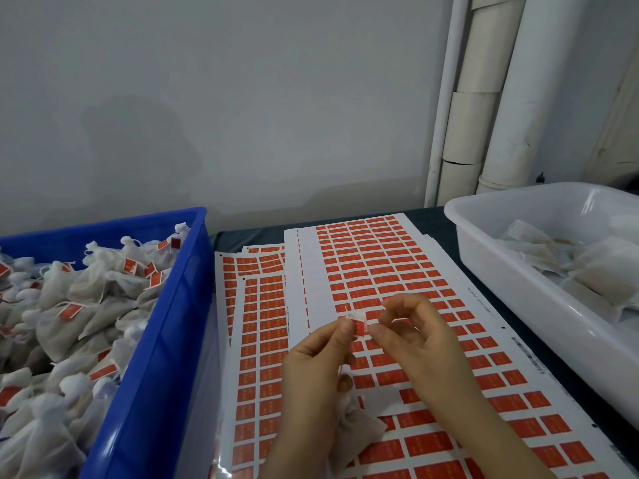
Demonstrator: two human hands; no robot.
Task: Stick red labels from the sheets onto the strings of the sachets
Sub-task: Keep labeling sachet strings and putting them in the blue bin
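both hands pinching one red label [359,327] between their fingers [345,328], folding it round the string so it sticks, sachet [359,428] dangling just below

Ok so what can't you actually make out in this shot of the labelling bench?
Head view only:
- String: too thin to follow where the left hand and right hand pinch the red label; whether it is stuck is unclear.
- Sachet: largely hidden behind the left hand.
- Print on the label sheets: too small and blurred.
- Blue crate: cut off by the left and bottom edges.
- White tub: cut off at right; contents hazy.
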